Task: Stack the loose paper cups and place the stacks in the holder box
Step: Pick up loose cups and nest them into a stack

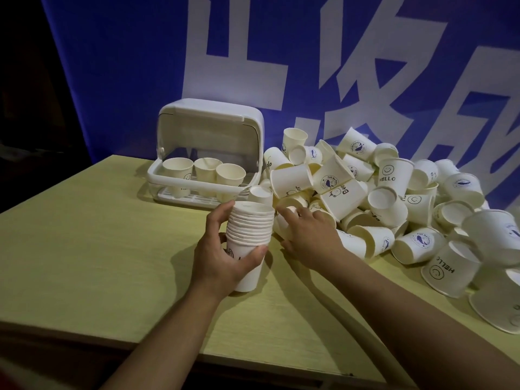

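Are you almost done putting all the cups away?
Not nearly. Done: three stacks of cups stand in the holder box, whose lid is flipped up. In hand: the left hand grips a growing stack upright, while the right hand reaches into the pile for another cup. Left: a big heap of loose cups still covers the table on the right.

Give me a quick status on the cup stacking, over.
Left hand grips the cup stack. Right hand reaching into the loose cup pile. Holder box open, three stacks inside. Nothing in the way.
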Available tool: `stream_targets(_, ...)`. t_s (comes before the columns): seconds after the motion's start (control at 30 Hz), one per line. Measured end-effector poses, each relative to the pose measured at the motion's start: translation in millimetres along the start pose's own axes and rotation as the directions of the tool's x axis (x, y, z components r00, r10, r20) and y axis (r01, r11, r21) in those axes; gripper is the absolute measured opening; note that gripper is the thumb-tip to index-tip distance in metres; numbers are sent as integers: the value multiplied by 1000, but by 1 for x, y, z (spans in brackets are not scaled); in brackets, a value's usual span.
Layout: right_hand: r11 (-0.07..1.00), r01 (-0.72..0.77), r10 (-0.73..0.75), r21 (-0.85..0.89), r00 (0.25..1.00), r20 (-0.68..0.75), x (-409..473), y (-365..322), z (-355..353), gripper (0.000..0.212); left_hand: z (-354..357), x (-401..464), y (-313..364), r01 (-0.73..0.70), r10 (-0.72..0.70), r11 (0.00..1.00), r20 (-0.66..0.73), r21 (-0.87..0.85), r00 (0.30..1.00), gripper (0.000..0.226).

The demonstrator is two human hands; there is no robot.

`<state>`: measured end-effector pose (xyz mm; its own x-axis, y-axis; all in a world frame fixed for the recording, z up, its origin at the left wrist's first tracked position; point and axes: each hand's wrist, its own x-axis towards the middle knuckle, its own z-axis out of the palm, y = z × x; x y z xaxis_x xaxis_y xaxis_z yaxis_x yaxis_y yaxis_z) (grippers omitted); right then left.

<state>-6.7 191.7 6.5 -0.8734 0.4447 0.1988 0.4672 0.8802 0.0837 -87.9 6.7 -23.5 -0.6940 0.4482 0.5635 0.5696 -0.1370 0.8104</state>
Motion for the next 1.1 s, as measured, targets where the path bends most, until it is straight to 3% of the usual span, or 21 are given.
stream_targets(0.1, 1000, 26, -26, -5, 1000, -11, 3, 3, 1, 75, -1, 0, -3, 22, -22, 1000, 10, -6, 1000, 85)
stream_targets(0.2, 974, 27, -3, 225, 994, -108, -1, 7, -5, 75, -1, 0, -2, 18, -17, 1000, 43, -26, 999, 84)
stream_targets(0.3, 803, 35, 140, 595, 959, -245, -11, 13, -20, 77, 1, -1, -1, 30, -26, 999, 98, -42, 995, 83)
stream_targets(0.37, 667, 72, 218, 741, 933, -287, -20, 15, -33, 77, 2, -2, -1, 42, -36, 998, 139, -36, 990, 84)
stream_targets(0.47, 508, 158, 269, 847, 905, -330, -32, 13, -51, 72, 7, -2, 1, 63, -54, 998, 227, -31, 972, 86)
stream_targets(0.57, 445, 221, 294, 868, 879, -375, -38, 10, -65, 67, 16, 1, 11, 42, -46, 999, 329, 18, 943, 91)
stream_targets(0.7, 467, 233, 262, 853, 885, -385, -45, 10, -69, 65, 28, 12, 25, 36, -48, 999, 384, 40, 922, 106)
stream_targets(0.8, 401, 189, 279, 897, 907, -316, -54, 16, -61, 59, 40, 26, 35, -15, -2, 999, 420, 38, 908, 120)
stream_targets(0.97, 447, 137, 348, 884, 884, -312, -70, 39, -44, 40, 62, 53, 45, -14, 34, 999, 430, -52, 902, 105)
stream_targets(1.1, 551, 87, 332, 830, 889, -314, -78, 58, -28, 48, 77, 57, 35, -19, 47, 998, 487, -63, 872, 89)
